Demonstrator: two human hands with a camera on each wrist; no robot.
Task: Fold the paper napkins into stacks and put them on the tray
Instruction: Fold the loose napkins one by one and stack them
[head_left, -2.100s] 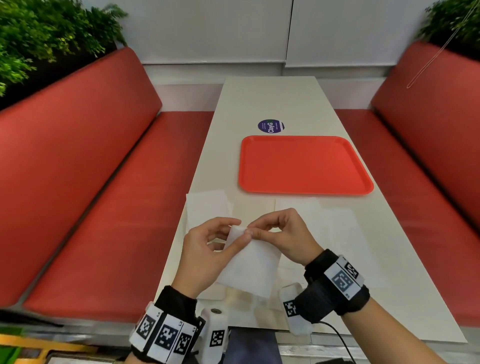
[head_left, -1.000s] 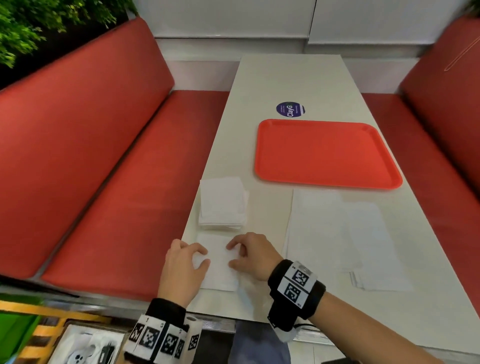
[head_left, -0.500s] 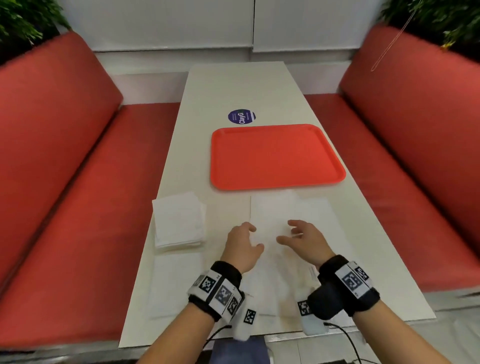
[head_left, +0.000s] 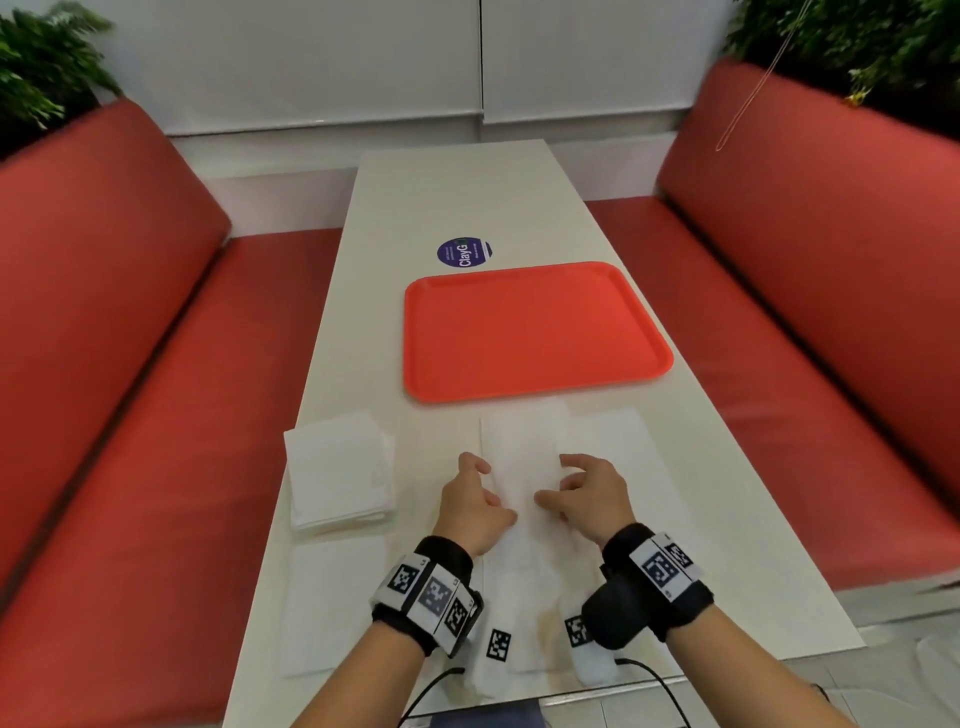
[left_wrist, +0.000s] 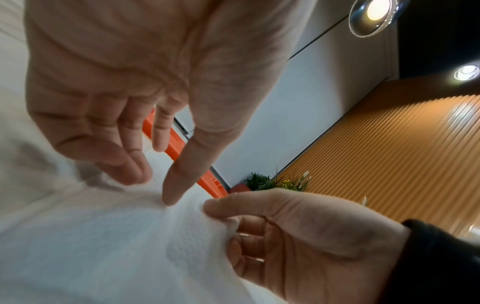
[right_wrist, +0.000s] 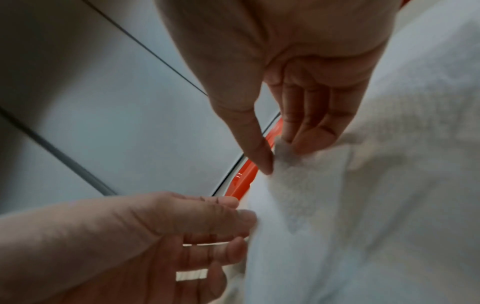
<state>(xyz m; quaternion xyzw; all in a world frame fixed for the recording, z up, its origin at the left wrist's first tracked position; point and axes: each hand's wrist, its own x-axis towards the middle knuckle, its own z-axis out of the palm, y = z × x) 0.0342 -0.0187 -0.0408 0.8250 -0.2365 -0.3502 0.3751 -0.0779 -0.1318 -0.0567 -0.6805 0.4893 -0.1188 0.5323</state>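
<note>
The empty orange tray (head_left: 535, 332) lies mid-table. A stack of folded white napkins (head_left: 337, 473) sits at the table's left edge, with one more folded napkin (head_left: 332, 603) nearer me. Unfolded napkins (head_left: 524, 447) lie flat just before the tray. My left hand (head_left: 491, 493) and right hand (head_left: 550, 483) are both on the top sheet. In the left wrist view my left hand (left_wrist: 155, 185) touches the sheet (left_wrist: 103, 236) with thumb and fingertips. In the right wrist view my right hand (right_wrist: 280, 156) pinches a raised corner of it (right_wrist: 298, 185), and the left thumb lies over its edge.
Red bench seats (head_left: 156, 415) run along both sides of the narrow white table (head_left: 467, 197). A round purple sticker (head_left: 464, 252) lies beyond the tray. Plants stand behind both seat backs. A cable hangs off the near table edge.
Both hands left the folded napkin at the near left and moved right to the flat pile. They hovered over it half a second ago and now have hold of the top sheet.
</note>
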